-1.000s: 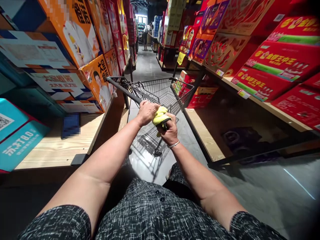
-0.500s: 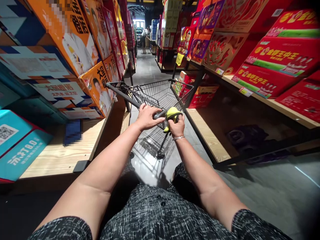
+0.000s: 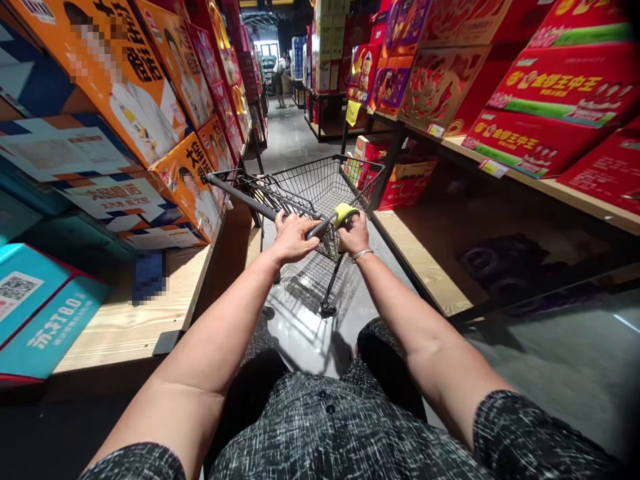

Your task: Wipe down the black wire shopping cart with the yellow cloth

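A black wire shopping cart (image 3: 325, 179) stands at an angle before me, its grey handle bar (image 3: 243, 198) running from upper left toward my hands. My left hand (image 3: 295, 239) lies over the bar, fingers across the top and thumb along the near side. At the bar's right end, my right hand (image 3: 355, 235) is closed on a yellow-green cloth (image 3: 344, 214) with a dark edge. The cloth bunches against the bar there, and the palm hides part of it. A bracelet circles my right wrist.
Orange boxes (image 3: 184, 180) are stacked on the left shelf, with a turquoise box (image 3: 47, 313) nearer me. Red boxes (image 3: 530, 143) fill the right shelf. A wooden ledge (image 3: 415, 257) flanks the cart. Far down the aisle stands a person (image 3: 279, 80).
My right hand and the cloth have shifted slightly right along the bar, away from my left hand. Less of the cloth now shows below the bar. The view has tilted a little.
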Motion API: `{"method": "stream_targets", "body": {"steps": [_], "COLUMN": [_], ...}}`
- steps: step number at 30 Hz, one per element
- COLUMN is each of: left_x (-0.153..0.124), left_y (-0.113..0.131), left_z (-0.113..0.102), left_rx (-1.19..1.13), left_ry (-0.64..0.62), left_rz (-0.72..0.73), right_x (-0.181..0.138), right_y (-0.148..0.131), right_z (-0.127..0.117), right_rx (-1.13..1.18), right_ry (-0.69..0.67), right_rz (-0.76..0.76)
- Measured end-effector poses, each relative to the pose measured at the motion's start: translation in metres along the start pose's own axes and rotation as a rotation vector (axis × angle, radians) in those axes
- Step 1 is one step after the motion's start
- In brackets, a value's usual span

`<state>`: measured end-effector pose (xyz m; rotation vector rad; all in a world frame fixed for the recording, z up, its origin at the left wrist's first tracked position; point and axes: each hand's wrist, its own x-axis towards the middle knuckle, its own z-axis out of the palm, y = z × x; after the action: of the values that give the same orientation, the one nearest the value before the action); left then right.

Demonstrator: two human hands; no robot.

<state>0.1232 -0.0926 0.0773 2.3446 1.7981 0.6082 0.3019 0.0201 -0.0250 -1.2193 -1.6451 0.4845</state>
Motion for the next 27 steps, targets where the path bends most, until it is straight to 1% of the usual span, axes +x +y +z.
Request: {"method": "stream_targets", "body": {"steps": [2,4,7,9,13,17,22,24,25,27], "left_x": [-0.001,-0.001,-0.002,-0.002,0.0,0.004,0.01,0.011,0.011,0.009], "left_y": [-0.001,-0.003,-0.007,-0.01,-0.024,-0.048,-0.073,-0.075,-0.072,-0.061], "left_z": [-0.001,-0.001,-0.002,-0.003,-0.008,-0.016,-0.035,-0.043,-0.047,-0.049], "left_rx": [-0.001,-0.001,0.003,0.001,-0.021,-0.03,-0.025,0.017,0.061,0.193], "left_ry": [-0.008,-0.016,-0.024,-0.03,-0.06,-0.096,-0.189,-0.212,-0.202,-0.145], "left_rz": [0.008,0.012,0.022,0.03,0.054,0.068,0.046,0.006,-0.026,-0.087], "right_x": [0.018,0.032,0.046,0.051,0.049,0.037,0.022,0.017,0.015,0.01], "right_y": [0.01,0.015,0.014,0.009,-0.006,-0.016,-0.03,-0.039,-0.044,-0.054], "right_z": [-0.007,-0.015,-0.023,-0.024,-0.016,-0.003,0.011,0.015,0.017,0.021], "right_rx": [-0.021,0.019,0.069,0.027,-0.104,-0.172,-0.273,-0.318,-0.339,-0.381], "right_ry": [-0.092,-0.23,-0.443,-0.506,-0.479,-0.432,-0.394,-0.409,-0.419,-0.437], "right_rz": [-0.018,-0.112,-0.196,-0.208,-0.202,-0.183,-0.129,-0.12,-0.113,-0.1]}}
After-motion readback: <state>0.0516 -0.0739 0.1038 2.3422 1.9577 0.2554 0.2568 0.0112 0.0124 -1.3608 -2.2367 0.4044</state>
